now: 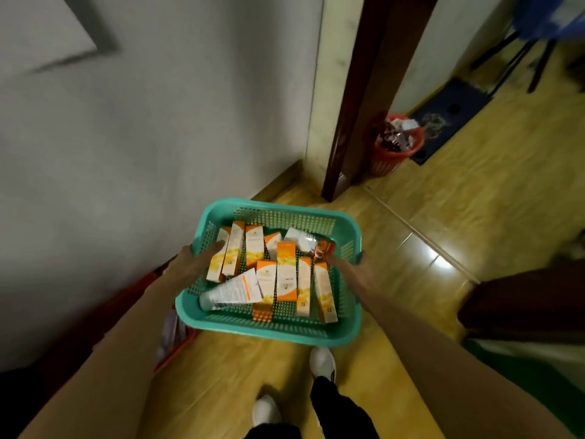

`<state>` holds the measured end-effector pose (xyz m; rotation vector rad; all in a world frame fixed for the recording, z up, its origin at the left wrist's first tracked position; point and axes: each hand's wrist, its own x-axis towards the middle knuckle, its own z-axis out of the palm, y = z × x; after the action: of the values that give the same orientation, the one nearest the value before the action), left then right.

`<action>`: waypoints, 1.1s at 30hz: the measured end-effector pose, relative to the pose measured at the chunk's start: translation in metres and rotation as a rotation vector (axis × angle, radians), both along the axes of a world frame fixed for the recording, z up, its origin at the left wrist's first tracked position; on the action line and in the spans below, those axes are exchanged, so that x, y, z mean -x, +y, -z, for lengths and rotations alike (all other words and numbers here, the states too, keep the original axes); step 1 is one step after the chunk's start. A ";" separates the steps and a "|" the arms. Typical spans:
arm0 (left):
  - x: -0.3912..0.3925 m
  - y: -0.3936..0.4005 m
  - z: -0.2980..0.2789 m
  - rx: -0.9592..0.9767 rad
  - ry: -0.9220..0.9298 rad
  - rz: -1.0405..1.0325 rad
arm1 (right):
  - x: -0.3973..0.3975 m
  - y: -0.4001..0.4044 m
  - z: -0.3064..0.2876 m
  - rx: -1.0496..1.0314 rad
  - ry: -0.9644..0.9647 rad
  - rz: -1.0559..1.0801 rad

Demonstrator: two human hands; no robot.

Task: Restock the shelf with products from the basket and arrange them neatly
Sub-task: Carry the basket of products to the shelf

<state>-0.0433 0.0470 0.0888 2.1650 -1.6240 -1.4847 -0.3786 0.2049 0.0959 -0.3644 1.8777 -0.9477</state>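
Observation:
I hold a teal plastic basket (285, 210) in front of me above the floor. My left hand (196, 259) grips its left rim and my right hand (348, 264) grips its right rim. Inside lie several orange-and-white product boxes (286, 270), a white tube (232, 291) lying on its side at the near left, and a small white box (299, 237) at the far side. No shelf is in view.
A grey wall (142, 137) runs along the left. A dark wooden door frame (351, 122) stands ahead, with a red waste basket (395, 147) and a blue mat (449, 115) beyond. A red crate (177, 343) sits low left. Dark furniture (522, 302) is at the right.

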 end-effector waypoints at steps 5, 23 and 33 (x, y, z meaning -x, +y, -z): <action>0.021 0.060 -0.091 0.014 0.007 0.136 | 0.001 0.085 -0.079 0.031 -0.012 0.065; 0.119 0.341 -0.192 -0.336 -0.262 0.838 | -0.038 0.527 -0.158 -0.089 0.011 0.626; 0.242 0.575 -0.204 -0.524 -0.317 1.151 | -0.029 0.789 -0.179 -0.048 -0.006 0.878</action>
<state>-0.2855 0.6220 0.2928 1.6775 -3.2292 -2.0015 -0.3491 0.9938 0.2753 0.5490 2.0628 -1.4490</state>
